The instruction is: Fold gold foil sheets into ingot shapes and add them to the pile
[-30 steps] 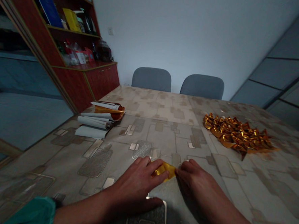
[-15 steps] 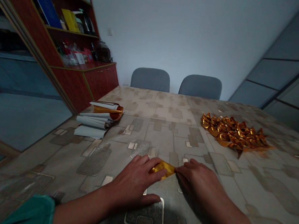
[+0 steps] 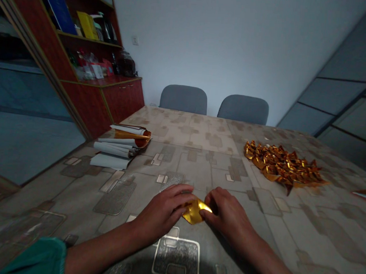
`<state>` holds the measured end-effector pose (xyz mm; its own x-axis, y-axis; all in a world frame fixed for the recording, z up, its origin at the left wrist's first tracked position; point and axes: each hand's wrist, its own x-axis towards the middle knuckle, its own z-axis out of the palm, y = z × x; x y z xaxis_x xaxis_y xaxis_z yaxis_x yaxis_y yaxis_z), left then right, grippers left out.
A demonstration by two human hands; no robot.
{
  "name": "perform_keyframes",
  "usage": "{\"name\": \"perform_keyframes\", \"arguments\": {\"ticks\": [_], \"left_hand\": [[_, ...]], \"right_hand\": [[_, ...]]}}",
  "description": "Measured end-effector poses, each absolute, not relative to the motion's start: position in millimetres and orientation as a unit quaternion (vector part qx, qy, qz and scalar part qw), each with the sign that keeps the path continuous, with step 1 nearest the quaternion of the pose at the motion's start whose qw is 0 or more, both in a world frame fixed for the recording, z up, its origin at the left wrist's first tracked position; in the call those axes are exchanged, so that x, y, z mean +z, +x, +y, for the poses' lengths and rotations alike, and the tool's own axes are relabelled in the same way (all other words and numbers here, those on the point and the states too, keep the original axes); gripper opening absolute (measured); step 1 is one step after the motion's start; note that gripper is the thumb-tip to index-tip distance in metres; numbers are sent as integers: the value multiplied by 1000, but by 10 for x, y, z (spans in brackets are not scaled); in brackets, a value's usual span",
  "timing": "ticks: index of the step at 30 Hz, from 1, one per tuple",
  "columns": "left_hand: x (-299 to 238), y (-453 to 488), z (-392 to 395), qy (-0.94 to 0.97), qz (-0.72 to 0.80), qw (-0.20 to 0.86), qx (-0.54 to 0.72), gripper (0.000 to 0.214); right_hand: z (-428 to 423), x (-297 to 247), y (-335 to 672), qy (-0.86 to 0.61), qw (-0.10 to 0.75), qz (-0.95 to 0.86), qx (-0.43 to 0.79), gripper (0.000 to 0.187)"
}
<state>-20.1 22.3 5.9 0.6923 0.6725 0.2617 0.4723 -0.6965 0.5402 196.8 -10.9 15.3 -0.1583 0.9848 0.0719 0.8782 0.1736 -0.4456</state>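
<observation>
A small folded piece of gold foil (image 3: 193, 212) lies on the patterned tabletop between my hands. My left hand (image 3: 163, 208) holds its left side with the fingertips, and my right hand (image 3: 226, 210) presses on its right side. Part of the foil is hidden under my fingers. Further up the table, to the right, lies a heap of folded gold foil pieces (image 3: 280, 166). A stack of white-backed sheets (image 3: 118, 147), some curled and showing gold, lies to the left.
The table has a grey-beige patterned cover (image 3: 199, 167). Another sheet (image 3: 365, 193) pokes in at the right edge. Two grey chairs (image 3: 214, 103) stand beyond the far edge, and a red-brown cabinet (image 3: 120, 100) with cluttered shelves stands at left.
The gold foil has gone from a flat strip to a more compact folded shape. My hands have moved closer together around it, and the heap and sheets have shifted only slightly in view.
</observation>
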Motion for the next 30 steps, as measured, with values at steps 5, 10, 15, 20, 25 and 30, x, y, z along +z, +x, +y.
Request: {"name": "perform_keyframes", "arguments": {"ticks": [5,10,15,20,25,30], "left_hand": [[75,-252,260,870,350,229,259,42],[141,-244,296,780,394,382,300,27],[156,-206,311,570,405,602,385,24],[142,-160,260,461,380,670,441,47],[142,-119,232,444,390,663,460,48],[118,-132,245,455,396,669,434,31]], "right_hand": [[-109,127,2012,-582,266,-719,272,22],[-105,97,2023,-488,400,-621,465,14],[-126,63,1988,-427,432,-552,571,30],[-201,168,1869,-439,419,-569,555,25],[-204,189,1819,-459,428,-578,522,24],[-212,151,1810,-462,422,-590,510,17]]}}
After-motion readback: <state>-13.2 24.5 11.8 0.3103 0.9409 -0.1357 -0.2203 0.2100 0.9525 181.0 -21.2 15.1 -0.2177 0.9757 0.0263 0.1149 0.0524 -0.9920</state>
